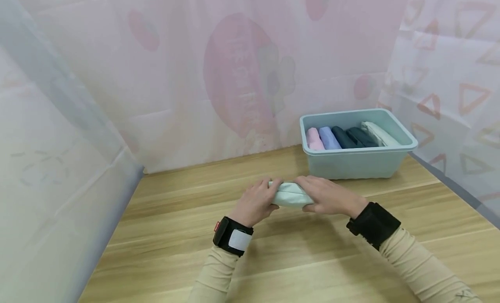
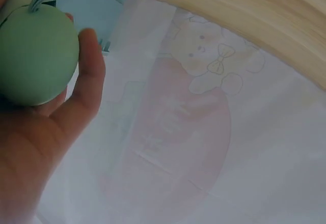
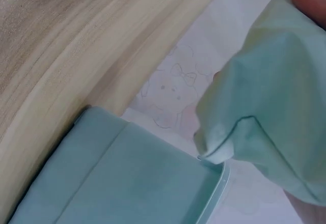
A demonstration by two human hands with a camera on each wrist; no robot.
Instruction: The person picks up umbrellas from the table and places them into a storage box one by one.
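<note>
Person's left hand (image 1: 255,203) and right hand (image 1: 328,195) grip opposite ends of a rolled pale-green cloth (image 1: 291,194), fingers curled round it, on a wooden table (image 1: 175,233). Just behind the roll sits a light-blue plastic bin (image 1: 357,162) w/ rolled cloths inside: pink, lavender, dark teal, pale green.

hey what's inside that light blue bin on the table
The light blue bin holds five rolled cloths side by side: pink, lavender, two dark teal and one pale. Anything beneath them is covered.
</note>
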